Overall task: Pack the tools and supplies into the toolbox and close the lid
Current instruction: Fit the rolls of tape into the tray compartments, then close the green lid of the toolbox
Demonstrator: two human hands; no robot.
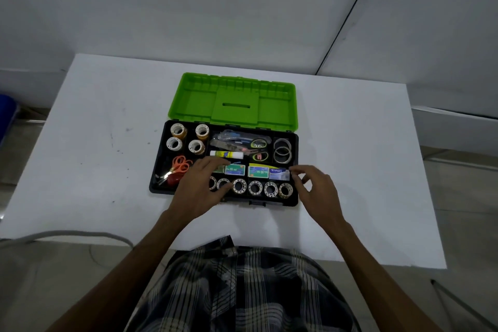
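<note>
Hovering over the open toolbox [295, 143], both hands' fingers [215, 163] spread loosely, holding nothing.

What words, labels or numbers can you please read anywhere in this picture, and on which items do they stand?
"10-1M": on the left green staple box in the black toolbox tray.
"No.10 1M", seen upside down: on the right green staple box.
White lettering on the small blue box: too blurred to read.
Print on the white glue stick: too small to read.
Nothing else bears readable text.
</note>
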